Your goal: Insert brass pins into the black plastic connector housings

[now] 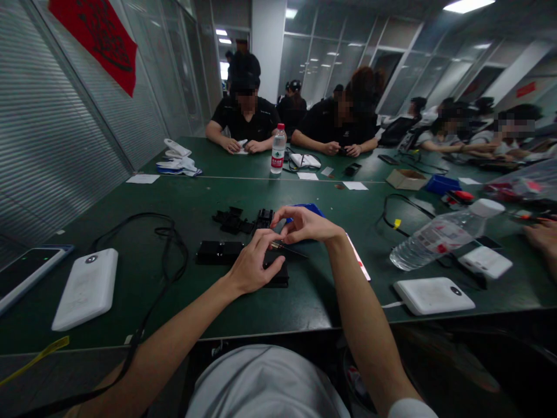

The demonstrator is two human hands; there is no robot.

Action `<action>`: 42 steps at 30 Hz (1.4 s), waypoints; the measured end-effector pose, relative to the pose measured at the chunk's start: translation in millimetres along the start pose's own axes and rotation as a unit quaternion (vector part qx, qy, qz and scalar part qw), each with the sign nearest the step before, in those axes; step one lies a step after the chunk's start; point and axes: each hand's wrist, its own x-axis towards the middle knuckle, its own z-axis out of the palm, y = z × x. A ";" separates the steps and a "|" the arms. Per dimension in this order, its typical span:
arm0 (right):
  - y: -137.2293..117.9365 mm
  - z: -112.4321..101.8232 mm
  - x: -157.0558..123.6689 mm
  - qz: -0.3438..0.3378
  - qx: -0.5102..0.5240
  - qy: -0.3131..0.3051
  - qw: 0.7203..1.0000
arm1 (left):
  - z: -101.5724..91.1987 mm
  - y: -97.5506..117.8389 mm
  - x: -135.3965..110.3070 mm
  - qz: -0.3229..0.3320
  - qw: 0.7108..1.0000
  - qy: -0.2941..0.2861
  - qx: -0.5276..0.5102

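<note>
My left hand [256, 262] hovers over black parts, its fingers reaching forward and its thumb held apart. Its fingertips meet those of my right hand [307, 223], whose thumb and forefinger are pinched together. Whatever is in that pinch is too small to make out. A thin dark pointed tool [290, 251] shows just below the fingers. Beneath my left hand is a black block-like part [278, 277], partly covered. To its left lies a black rectangular case [219, 252]. Farther back are a jumble of black pieces [232, 219] and another black part [264, 218]. Behind my right hand sits a blue tray [311, 208].
White power banks [87, 287] lie at left and right, with a black cable [174, 232] at left. A large water bottle [444, 235] leans at right. Across the green table [148, 307], two people handle small things near a red-capped bottle [277, 151].
</note>
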 end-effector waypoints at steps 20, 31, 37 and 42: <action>7.2 6.4 5.9 0.009 0.036 -0.020 0.999 | -2.9 -0.3 6.0 -0.005 0.995 0.071 0.069; 11.5 3.1 4.0 0.035 0.017 -0.043 0.998 | -4.2 -1.2 6.6 0.003 0.995 0.062 0.073; 12.7 -1.2 1.7 0.052 0.016 -0.083 0.995 | -4.0 -1.3 6.4 0.032 0.997 0.027 0.066; 10.5 -2.0 -1.4 0.080 0.011 -0.118 0.990 | -2.6 -2.3 5.3 0.059 0.996 -0.009 0.065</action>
